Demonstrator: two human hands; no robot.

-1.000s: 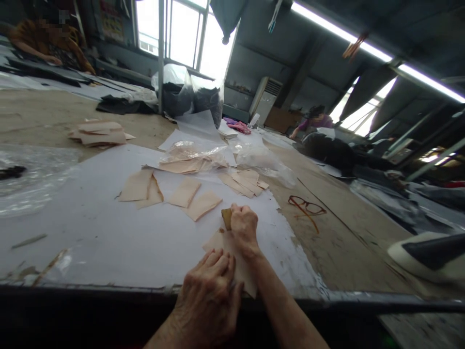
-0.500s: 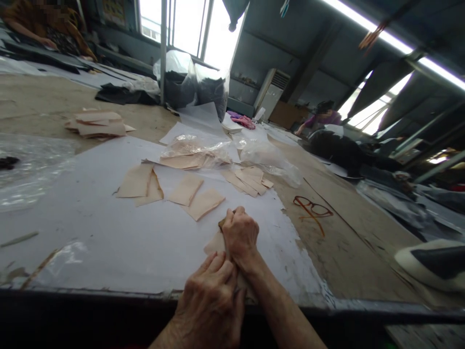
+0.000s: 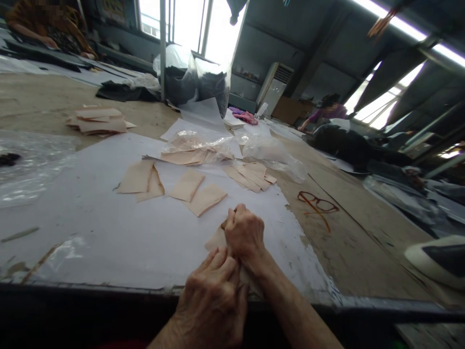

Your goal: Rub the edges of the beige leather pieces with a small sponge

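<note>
My right hand (image 3: 244, 237) presses down on a beige sheet piece (image 3: 218, 240), probably leather or paper, at the near part of the white sheet (image 3: 90, 247). My left hand (image 3: 212, 295) grips the same piece just below, against the right hand, near the table's front edge (image 3: 109, 291). The piece is mostly hidden by both hands. Several similar beige pieces (image 3: 187, 185) lie flat on the white sheet beyond my hands. A further group of them (image 3: 250, 177) lies to the right.
Beige pieces in clear plastic (image 3: 196, 152) and a stack (image 3: 98, 121) lie farther along the tan table. Reddish-brown glasses (image 3: 317, 203) lie right of the sheet. Plastic sheeting (image 3: 32, 165) is at left. Co-workers (image 3: 327, 109) (image 3: 47, 24) work at the far table ends.
The small yellow-brown bit by my right hand is now hidden, and my hands sit closer together. The whole scene has shifted slightly in view as my head moved.
</note>
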